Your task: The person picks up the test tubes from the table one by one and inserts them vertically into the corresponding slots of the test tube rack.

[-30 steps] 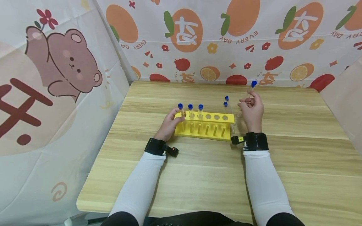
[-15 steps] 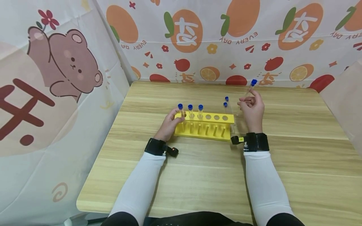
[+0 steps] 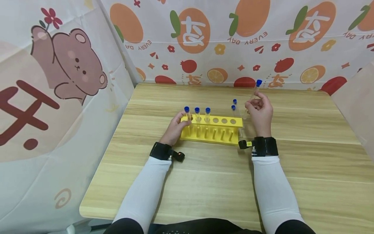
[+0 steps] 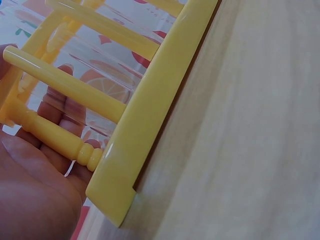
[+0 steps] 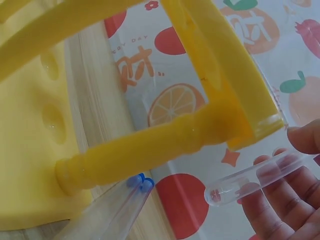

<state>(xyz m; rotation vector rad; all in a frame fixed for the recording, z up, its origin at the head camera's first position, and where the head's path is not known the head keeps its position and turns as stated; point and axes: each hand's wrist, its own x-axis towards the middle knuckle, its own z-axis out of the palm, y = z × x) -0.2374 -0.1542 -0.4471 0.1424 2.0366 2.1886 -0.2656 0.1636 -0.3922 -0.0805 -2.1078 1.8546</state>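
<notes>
My left hand [image 3: 174, 129] grips the left end of a yellow test tube rack [image 3: 213, 140] that stands on the table. Three clear test tubes with blue caps, one of them a capped tube [image 3: 197, 113] in the middle, stand in the rack's left holes. Up behind the rack's right end, my right hand [image 3: 261, 113] pinches another blue-capped test tube [image 5: 270, 170] between thumb and fingers. This tube leans, its cap up and to the right, its rounded bottom pointing toward the rack. The right wrist view shows its bottom apart from the rack.
Two more blue-capped tubes [image 5: 122, 207] lie on the table beside the rack's right end. The wooden table [image 3: 204, 182] ends at a patterned curtain [image 3: 219, 65] behind, and another curtain [image 3: 96, 136] hangs along the left.
The tube in my right hand has shifted slightly left and up, toward the rack. My left hand and the rack stay put.
</notes>
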